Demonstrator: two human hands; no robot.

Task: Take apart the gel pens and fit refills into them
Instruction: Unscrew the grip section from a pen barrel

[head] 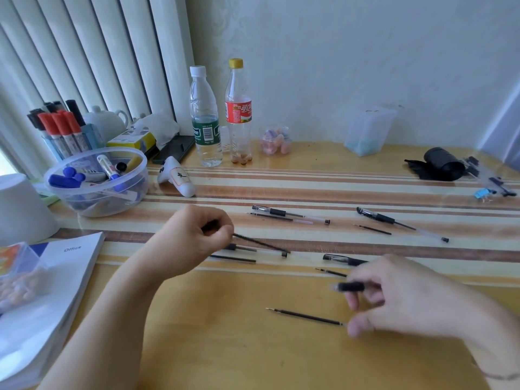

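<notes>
A person's left hand (194, 237) grips a pen barrel (260, 242) just behind the loose refill (308, 316) lying on the worktop (239, 333). The blurred right hand (394, 299) pinches a black grip section (350, 286) above the refill's end. Mid-move, that small part could slip and mix with the 3 dismantled pens beyond.
</notes>
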